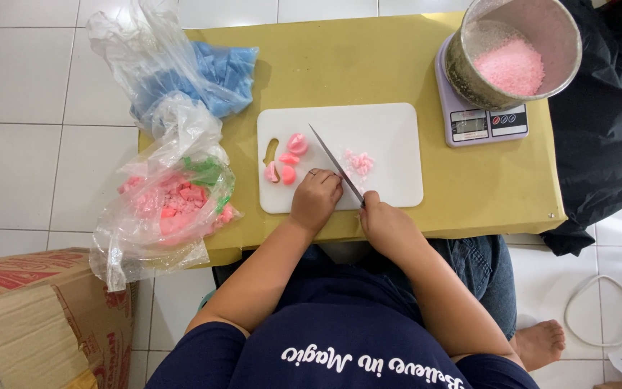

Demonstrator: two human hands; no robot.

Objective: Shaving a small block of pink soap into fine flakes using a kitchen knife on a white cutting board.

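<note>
A clear plastic bag (170,209) of pink chunks, with a green patch inside, lies at the table's near left edge. Just beyond it, a second clear plastic bag (181,72) holds blue pieces. At far right, a white kitchen scale (480,119) shows a small grey rectangular screen (469,126). A brown cardboard box (44,317) with red print sits on the floor, near left.

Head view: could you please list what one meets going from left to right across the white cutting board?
Pink pieces → left hand → knife → chopped pink bits → right hand, at the knife's handle end.
</note>
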